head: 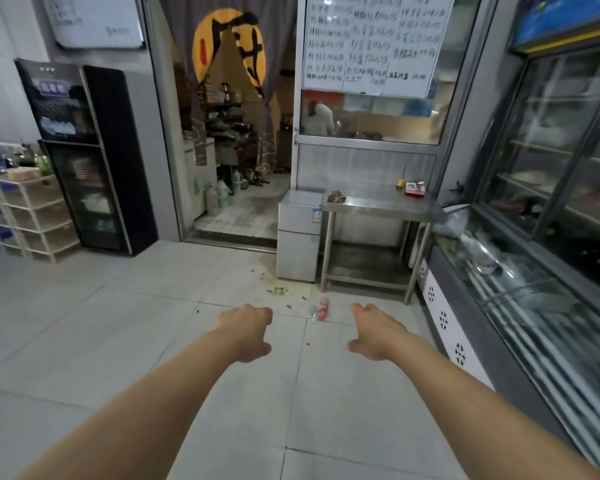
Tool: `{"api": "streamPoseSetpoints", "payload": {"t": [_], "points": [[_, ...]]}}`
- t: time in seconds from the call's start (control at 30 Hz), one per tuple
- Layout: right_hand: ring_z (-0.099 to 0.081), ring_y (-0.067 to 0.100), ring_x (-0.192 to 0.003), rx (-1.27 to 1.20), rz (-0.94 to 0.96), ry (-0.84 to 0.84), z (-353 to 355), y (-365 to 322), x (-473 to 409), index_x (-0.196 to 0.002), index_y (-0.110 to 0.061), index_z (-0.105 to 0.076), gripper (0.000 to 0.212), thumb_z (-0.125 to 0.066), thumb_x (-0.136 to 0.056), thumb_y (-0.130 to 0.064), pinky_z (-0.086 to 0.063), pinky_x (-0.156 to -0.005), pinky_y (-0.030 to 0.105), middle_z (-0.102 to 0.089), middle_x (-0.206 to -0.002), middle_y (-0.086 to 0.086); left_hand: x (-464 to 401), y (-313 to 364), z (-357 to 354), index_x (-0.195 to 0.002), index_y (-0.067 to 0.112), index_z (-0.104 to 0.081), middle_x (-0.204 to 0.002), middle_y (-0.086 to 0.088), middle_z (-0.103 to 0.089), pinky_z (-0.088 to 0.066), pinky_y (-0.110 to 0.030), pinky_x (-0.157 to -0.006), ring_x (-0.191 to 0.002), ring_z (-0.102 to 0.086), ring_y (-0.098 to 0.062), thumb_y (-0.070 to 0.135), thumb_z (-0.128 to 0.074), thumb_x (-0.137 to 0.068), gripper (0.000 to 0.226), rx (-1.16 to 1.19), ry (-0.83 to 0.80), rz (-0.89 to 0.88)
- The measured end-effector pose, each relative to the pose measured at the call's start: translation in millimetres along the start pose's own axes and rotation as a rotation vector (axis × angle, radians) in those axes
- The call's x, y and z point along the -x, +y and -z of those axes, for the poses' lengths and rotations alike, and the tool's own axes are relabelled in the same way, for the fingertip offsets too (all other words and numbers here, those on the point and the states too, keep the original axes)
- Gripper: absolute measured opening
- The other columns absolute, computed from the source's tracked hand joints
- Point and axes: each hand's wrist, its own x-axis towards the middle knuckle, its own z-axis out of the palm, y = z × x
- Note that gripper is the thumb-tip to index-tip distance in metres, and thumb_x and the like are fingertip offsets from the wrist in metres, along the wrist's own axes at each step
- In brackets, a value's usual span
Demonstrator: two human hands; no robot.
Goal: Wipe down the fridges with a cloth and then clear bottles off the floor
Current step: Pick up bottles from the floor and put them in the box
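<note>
On the tiled floor (125, 323) before a small white fridge (297, 233), bottles (321, 309) lie beyond the left hand (246, 332) and right hand (374, 334), each grip loosely curled, grasping nothing. The cloth (336, 196) probably sits on the steel table (381, 204); fetching it first looks wise.

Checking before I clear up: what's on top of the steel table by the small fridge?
On the steel table: a crumpled brownish cloth at its left end, a small yellow-capped bottle and a red-and-white tray near the back right. What the tray holds is too blurred to tell.
</note>
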Motion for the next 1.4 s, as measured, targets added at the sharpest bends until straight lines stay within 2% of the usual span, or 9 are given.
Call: {"api": "streamPoseSetpoints", "payload": {"t": [0.13,0.5,0.7,0.97,1.1,1.3,1.4], "points": [[-0.044,0.030,-0.126,-0.027,-0.014,0.010,9,-3,-93,-0.147,-0.016,-0.023,0.069,-0.060,-0.090,-0.032,-0.043,-0.096,0.036,-0.035,-0.144,0.010,-87,-29,8,-0.134,0.023,-0.041,-0.125,-0.002,-0.053,-0.041,-0.032,-0.088,-0.113,-0.054,-0.024,0.039,-0.057,-0.089,0.050,-0.017,-0.015,-0.010],[-0.038,0.032,-0.135,-0.082,-0.032,-0.025,54,-5,-320,-0.150,-0.015,-0.019,0.067,-0.053,-0.095,-0.033,-0.038,-0.104,0.039,-0.029,-0.152,0.014,-321,-82,43,-0.134,0.023,-0.042,-0.126,-0.002,-0.054,-0.042,-0.032,-0.085,-0.112,-0.055,-0.024,0.039,-0.057,-0.089,0.050,-0.028,-0.033,-0.032],[-0.039,0.029,-0.133,-0.080,-0.130,-0.051,61,13,-433,-0.148,-0.014,-0.025,0.067,-0.059,-0.092,-0.027,-0.040,-0.102,0.036,-0.033,-0.149,0.012,-450,-89,38,-0.135,0.024,-0.041,-0.128,-0.001,-0.054,-0.042,-0.033,-0.090,-0.115,-0.054,-0.024,0.040,-0.057,-0.089,0.052,0.001,-0.085,-0.129],[-0.034,0.029,-0.137,-0.120,-0.247,-0.076,79,36,-588,-0.150,-0.014,-0.020,0.073,-0.061,-0.091,-0.030,-0.037,-0.107,0.037,-0.030,-0.152,0.011,-636,-101,47,-0.132,0.021,-0.043,-0.129,-0.003,-0.053,-0.041,-0.030,-0.085,-0.114,-0.053,-0.024,0.038,-0.057,-0.089,0.049,0.004,-0.154,-0.278],[-0.035,0.030,-0.137,-0.166,-0.286,-0.097,78,47,-644,-0.151,-0.014,-0.015,0.074,-0.059,-0.093,-0.029,-0.036,-0.107,0.036,-0.025,-0.154,0.013,-710,-102,41,-0.133,0.022,-0.042,-0.131,-0.003,-0.052,-0.043,-0.034,-0.089,-0.116,-0.053,-0.025,0.038,-0.057,-0.088,0.050,-0.004,-0.201,-0.306],[-0.044,0.031,-0.128,-0.171,-0.342,-0.155,68,90,-727,-0.147,-0.013,-0.022,0.068,-0.059,-0.092,-0.031,-0.042,-0.100,0.037,-0.035,-0.144,0.012,-809,-86,16,-0.137,0.023,-0.038,-0.134,-0.004,-0.049,-0.043,-0.039,-0.096,-0.119,-0.051,-0.026,0.038,-0.057,-0.087,0.055,-0.052,-0.277,-0.319],[-0.045,0.030,-0.127,-0.174,-0.347,-0.192,59,118,-776,-0.147,-0.013,-0.023,0.068,-0.060,-0.092,-0.030,-0.043,-0.100,0.036,-0.036,-0.144,0.013,-859,-73,-2,-0.137,0.022,-0.037,-0.134,-0.005,-0.049,-0.045,-0.038,-0.094,-0.117,-0.052,-0.025,0.038,-0.057,-0.088,0.056,-0.059,-0.314,-0.307]]}}
